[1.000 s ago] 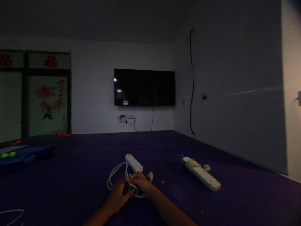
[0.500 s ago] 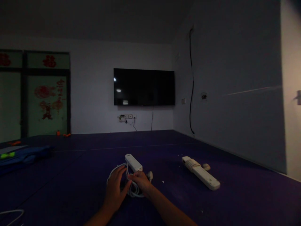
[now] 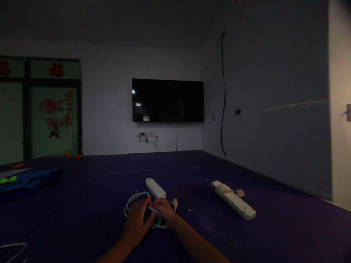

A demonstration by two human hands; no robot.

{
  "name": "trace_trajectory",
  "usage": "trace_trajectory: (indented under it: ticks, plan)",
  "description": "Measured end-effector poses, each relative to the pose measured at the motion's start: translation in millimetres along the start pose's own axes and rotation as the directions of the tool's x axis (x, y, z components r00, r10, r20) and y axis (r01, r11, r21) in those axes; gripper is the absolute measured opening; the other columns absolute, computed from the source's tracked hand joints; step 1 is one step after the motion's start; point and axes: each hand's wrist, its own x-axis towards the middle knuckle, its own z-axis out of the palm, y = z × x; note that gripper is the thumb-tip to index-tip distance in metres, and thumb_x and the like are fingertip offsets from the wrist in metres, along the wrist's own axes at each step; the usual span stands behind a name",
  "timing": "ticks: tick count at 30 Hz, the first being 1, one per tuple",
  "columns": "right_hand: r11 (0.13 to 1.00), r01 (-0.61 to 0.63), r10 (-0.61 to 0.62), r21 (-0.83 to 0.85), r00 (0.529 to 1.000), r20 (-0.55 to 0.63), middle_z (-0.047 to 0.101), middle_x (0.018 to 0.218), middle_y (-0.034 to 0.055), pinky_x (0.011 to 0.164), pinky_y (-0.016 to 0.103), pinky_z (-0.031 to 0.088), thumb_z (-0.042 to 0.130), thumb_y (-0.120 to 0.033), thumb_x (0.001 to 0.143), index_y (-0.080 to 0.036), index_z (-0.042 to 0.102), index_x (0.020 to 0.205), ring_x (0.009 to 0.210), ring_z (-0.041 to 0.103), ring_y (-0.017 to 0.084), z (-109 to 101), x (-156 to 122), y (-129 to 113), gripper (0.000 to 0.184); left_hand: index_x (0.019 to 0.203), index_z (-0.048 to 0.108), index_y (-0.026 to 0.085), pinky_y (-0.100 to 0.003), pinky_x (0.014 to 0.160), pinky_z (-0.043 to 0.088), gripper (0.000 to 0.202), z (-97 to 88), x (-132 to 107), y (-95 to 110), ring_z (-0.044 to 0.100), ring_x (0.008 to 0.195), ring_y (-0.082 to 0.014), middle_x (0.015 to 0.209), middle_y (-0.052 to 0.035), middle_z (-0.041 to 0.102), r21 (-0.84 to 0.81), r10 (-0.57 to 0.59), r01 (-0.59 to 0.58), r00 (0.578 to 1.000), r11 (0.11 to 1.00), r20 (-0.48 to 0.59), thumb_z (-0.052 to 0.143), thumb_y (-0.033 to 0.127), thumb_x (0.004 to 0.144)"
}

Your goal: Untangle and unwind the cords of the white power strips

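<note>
A white power strip (image 3: 155,188) lies on the dark purple floor mat (image 3: 82,204) with its white cord (image 3: 131,201) looped in a loose coil in front of it. My left hand (image 3: 136,220) rests on the coil, fingers curled over the loops. My right hand (image 3: 163,209) pinches the cord close to the strip, and a white plug (image 3: 174,203) lies just right of it. A second white power strip (image 3: 233,200) with its cord wound round one end lies further right, untouched.
A blue bag (image 3: 27,179) with a green item lies at the far left. Another white cord (image 3: 12,248) shows at the bottom left corner. A black TV (image 3: 167,100) hangs on the far wall, and a grey wall (image 3: 274,109) runs along the right.
My left hand moved from beside the right hand up onto the cord coil. The right hand stayed on the cord near the strip.
</note>
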Motion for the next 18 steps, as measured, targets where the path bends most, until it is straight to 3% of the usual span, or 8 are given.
trace_trajectory:
  ticks: [8, 18]
  plan:
    - [0.999, -0.052, 0.052, 0.009, 0.993, -0.110, 0.050, 0.043, -0.0015, 0.042, 0.022, 0.026, 0.066, -0.044, 0.058, -0.013, 0.057, 0.051, 0.040, 0.041, 0.008, 2.6, -0.9, 1.1, 0.032, 0.115, 0.049, 0.023, -0.041, 0.087, 0.041, 0.037, -0.5, 1.4, 0.5, 0.053, 0.101, -0.0213, 0.109, -0.0049, 0.061, 0.009, -0.013, 0.013, 1.000, 1.000, -0.025, 0.044, 0.036, 0.080]
    - [0.998, 0.064, -0.069, -0.028, 0.959, -0.274, 0.046, 0.041, -0.0028, 0.041, 0.021, 0.028, 0.057, -0.047, 0.062, -0.014, 0.058, 0.051, 0.040, 0.039, 0.008, -0.2, 2.8, 7.2, 0.035, 0.101, 0.056, 0.021, -0.042, 0.083, 0.042, 0.028, -3.2, 4.3, 5.5, 0.057, 0.093, -0.0215, 0.099, -0.0055, 0.064, 0.064, 0.016, -0.015, 1.000, 0.998, -0.006, 0.043, 0.035, 0.081]
